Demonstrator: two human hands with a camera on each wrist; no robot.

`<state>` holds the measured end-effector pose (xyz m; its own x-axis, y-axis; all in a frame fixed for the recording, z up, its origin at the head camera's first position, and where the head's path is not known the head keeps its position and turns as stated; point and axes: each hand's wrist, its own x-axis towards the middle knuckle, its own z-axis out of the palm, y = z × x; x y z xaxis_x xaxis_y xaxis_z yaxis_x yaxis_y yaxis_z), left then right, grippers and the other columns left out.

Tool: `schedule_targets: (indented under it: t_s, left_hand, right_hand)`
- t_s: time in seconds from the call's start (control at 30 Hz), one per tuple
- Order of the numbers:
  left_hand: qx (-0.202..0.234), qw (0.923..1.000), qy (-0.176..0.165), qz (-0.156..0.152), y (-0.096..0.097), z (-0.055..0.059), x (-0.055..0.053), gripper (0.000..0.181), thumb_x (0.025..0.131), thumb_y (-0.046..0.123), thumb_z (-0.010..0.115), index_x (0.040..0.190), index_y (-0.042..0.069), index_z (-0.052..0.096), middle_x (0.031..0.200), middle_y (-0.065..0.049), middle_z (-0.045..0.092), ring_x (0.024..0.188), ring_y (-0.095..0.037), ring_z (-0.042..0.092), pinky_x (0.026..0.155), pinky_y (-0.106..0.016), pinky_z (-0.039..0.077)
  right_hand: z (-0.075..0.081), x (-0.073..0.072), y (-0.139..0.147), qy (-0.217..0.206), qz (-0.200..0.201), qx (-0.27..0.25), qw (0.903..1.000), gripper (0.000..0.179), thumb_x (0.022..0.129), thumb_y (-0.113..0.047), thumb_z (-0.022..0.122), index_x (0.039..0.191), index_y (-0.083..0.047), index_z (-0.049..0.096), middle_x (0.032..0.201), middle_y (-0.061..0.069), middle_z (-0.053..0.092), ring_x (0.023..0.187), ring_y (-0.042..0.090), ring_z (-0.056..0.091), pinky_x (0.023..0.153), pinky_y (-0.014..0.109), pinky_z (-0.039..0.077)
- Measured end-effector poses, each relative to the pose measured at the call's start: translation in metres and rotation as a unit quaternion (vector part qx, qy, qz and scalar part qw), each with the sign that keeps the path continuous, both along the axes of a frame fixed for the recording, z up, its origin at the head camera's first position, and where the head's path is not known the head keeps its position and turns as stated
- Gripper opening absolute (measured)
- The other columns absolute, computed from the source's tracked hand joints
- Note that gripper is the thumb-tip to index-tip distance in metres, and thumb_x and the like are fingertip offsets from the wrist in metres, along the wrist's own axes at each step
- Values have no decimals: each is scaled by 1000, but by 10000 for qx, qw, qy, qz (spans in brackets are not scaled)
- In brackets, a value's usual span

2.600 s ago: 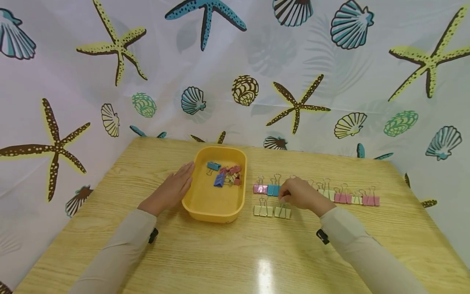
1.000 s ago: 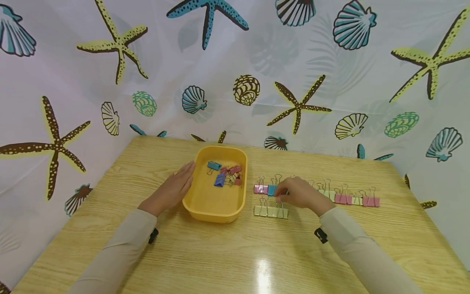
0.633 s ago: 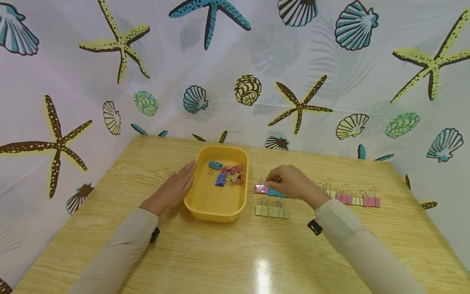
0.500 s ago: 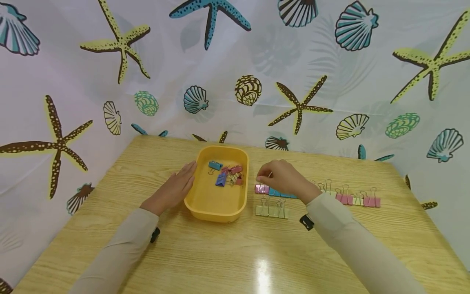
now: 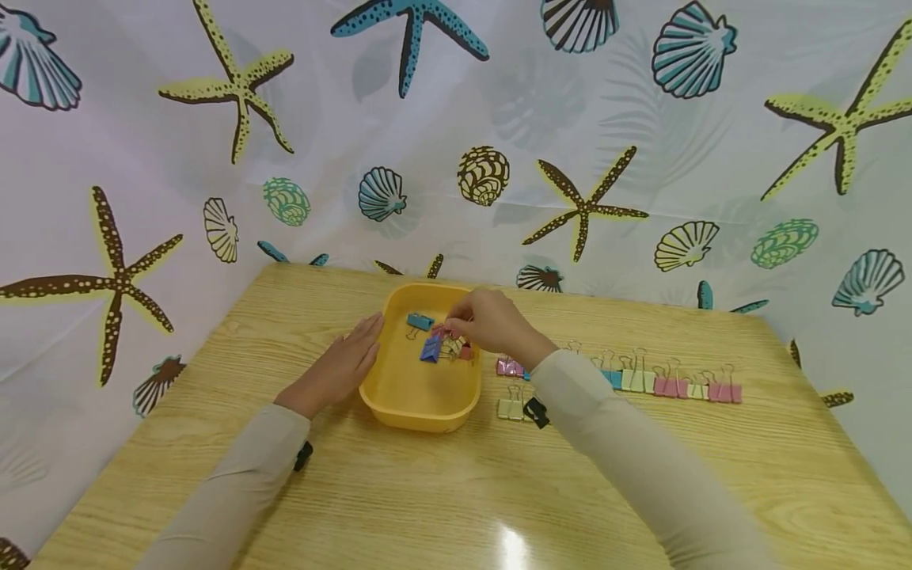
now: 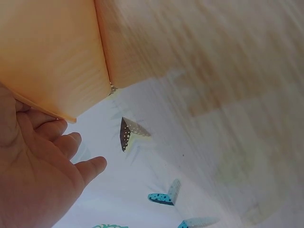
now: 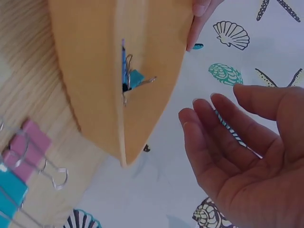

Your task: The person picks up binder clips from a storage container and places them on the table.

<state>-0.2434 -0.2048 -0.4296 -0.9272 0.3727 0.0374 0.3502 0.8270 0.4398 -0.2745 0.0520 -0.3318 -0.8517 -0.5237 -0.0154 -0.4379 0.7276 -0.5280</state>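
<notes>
My left hand (image 5: 335,364) lies with straight fingers along the left side of the yellow tray (image 5: 420,400); the left wrist view shows its fingertips at the rim. My right hand (image 5: 493,321) is over the tray's right side, its fingers just above the pink binder clips (image 5: 440,329). In the right wrist view its fingers are loosely bent and apart, with nothing between them. Beside the pink clips in the tray lie a blue binder clip (image 5: 431,349), a teal binder clip (image 5: 420,321) and small pale yellow ones (image 5: 452,347).
Right of the tray runs a row of binder clips with a magenta clip (image 5: 510,366), a pale yellow clip (image 5: 637,381) and a pink clip (image 5: 725,393). In front of it stands another pale yellow clip (image 5: 510,408). My right sleeve (image 5: 606,419) hides part of both rows.
The second pale yellow clip in the front row was slid left against its neighbour. My right hand then left it and moved left over the tray. My left hand stayed put.
</notes>
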Motion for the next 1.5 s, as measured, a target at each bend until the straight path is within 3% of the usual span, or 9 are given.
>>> schedule_targets:
  t_s: [0.17,0.43,0.57,0.7,0.9,1.0,1.17,1.33,1.5]
  left_hand:
    - [6,10000,23,-15,0,-1,0,55,107,25,29,154,4,11,160,-13,11,146,-33,12,113,-60,13]
    - [-28,10000,62,-4,-1,-1,0,54,107,24,30,154,3,12,160,-13,12,146,-33,13,113,-60,14]
    - [-35,10000,28,-15,-1,-1,-1,54,107,24,29,154,4,11,160,-13,11,146,-33,12,113,-60,13]
    - [-41,10000,49,-4,-1,-3,-2,54,107,24,30,154,4,11,160,-13,11,146,-33,12,113,-60,13]
    - [2,10000,66,-63,-2,-4,-3,54,107,23,30,154,3,11,160,-13,11,146,-35,14,113,-61,14]
    - [-15,9999,82,-57,-2,-4,-3,54,107,23,30,154,4,11,160,-12,11,146,-34,14,113,-61,15]
    - [5,10000,32,-48,-2,-4,-3,55,107,25,29,154,5,10,160,-12,11,146,-32,12,113,-60,13]
    - [26,10000,45,-76,-1,-3,-1,54,107,24,29,154,4,10,160,-12,11,146,-32,12,113,-60,13]
    - [-131,9998,110,-31,-1,-2,-1,54,107,25,30,154,4,12,160,-13,13,146,-34,14,113,-60,15]
  right_hand:
    - [-4,-4,-14,-479,-221,-273,9982,24,95,-21,62,109,-5,72,98,8,73,54,15,65,81,31,55]
    - [-15,-11,-27,-791,-778,-491,9926,24,95,-20,60,110,-6,73,107,7,71,95,20,64,82,35,53]
    - [-22,-16,-30,-1057,-1050,-773,9858,27,96,-20,58,113,-3,71,114,10,68,89,19,62,74,31,52]
    - [-28,-21,-35,-1249,-1212,-985,9798,25,95,-18,58,103,0,74,89,7,69,61,12,47,56,24,42]
    - [-37,-24,-38,-1575,-1553,-998,9701,23,93,-13,58,95,3,75,48,-4,37,41,9,25,41,23,28]
    - [-39,-24,-38,-1632,-1623,-807,9698,22,93,-10,59,100,2,75,58,0,51,44,9,31,42,24,32]
    - [-43,-21,-41,-1846,-1689,-626,9662,23,93,-7,60,111,0,72,105,11,68,56,12,46,49,26,44]
    - [-44,-22,-43,-1975,-1913,-415,9606,21,92,-11,61,103,3,72,84,13,69,55,16,52,46,26,43]
    - [-47,-24,-45,-1924,-1949,-74,9617,13,85,-2,63,75,5,65,59,10,56,48,16,44,41,24,35]
